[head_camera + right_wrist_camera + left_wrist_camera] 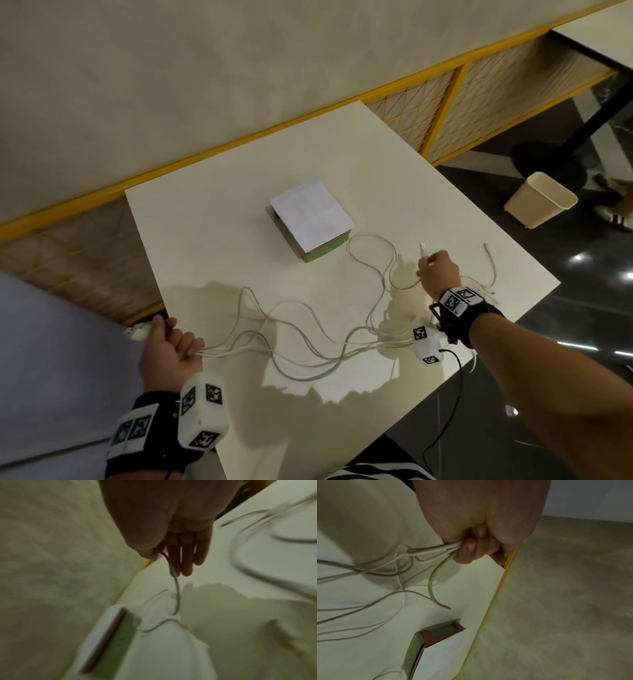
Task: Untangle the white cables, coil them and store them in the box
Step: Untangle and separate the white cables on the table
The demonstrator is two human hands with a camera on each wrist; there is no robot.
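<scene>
Several white cables [308,329] lie tangled across the white table [212,240], looping from left to right. My left hand [171,346] at the table's near left corner grips a bundle of cable ends [436,549] in a fist. My right hand [436,270], farther right, pinches one cable near its plug [423,248]; the cable [176,588] hangs down from thumb and fingers. The box [310,222], green-sided with a white lid resting on it, sits mid-table beyond the cables [426,646] [109,639].
A yellow-framed mesh railing [445,102] runs along the table's far side below a beige wall. A beige bin [539,200] stands on the dark floor to the right, near a black table base [551,164] and someone's feet [613,212].
</scene>
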